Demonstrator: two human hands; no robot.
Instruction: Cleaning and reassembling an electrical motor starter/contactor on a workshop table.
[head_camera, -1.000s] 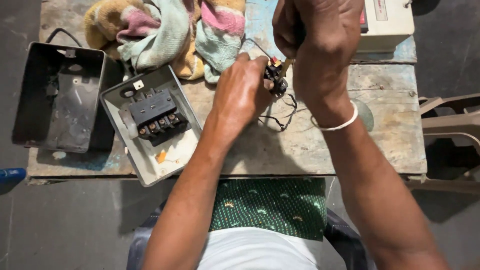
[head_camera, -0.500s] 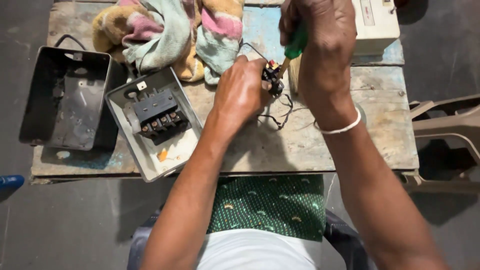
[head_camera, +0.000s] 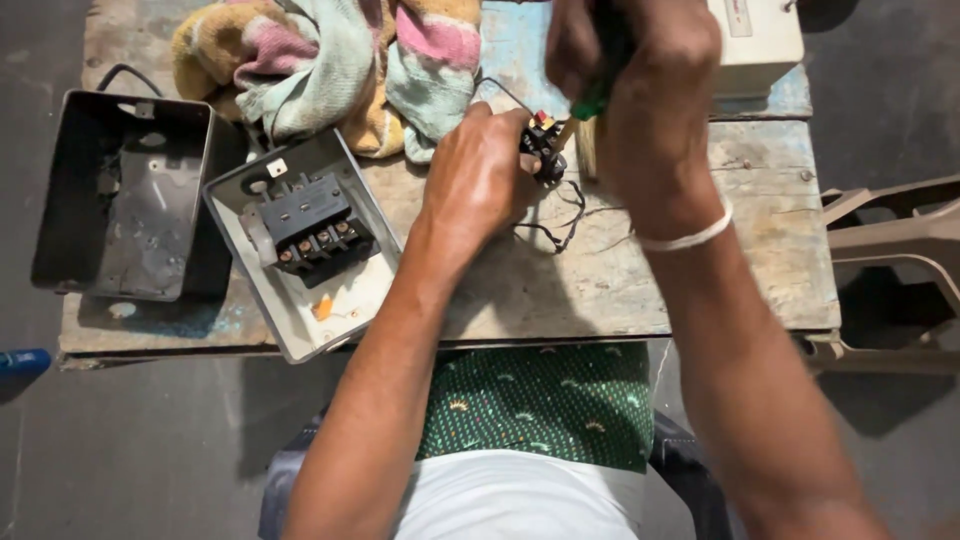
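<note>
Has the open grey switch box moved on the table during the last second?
No. The grey switch box still lies between the dark metal cover and the left hand; only the camera view shifted.

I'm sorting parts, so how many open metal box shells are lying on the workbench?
2: a dark empty metal box shell at the left edge, and a grey metal box shell holding a black switch block beside it.

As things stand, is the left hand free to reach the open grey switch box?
Probably not at once: the left hand grips a small black wired part. The grey switch box lies close beside it, unobstructed.
</note>
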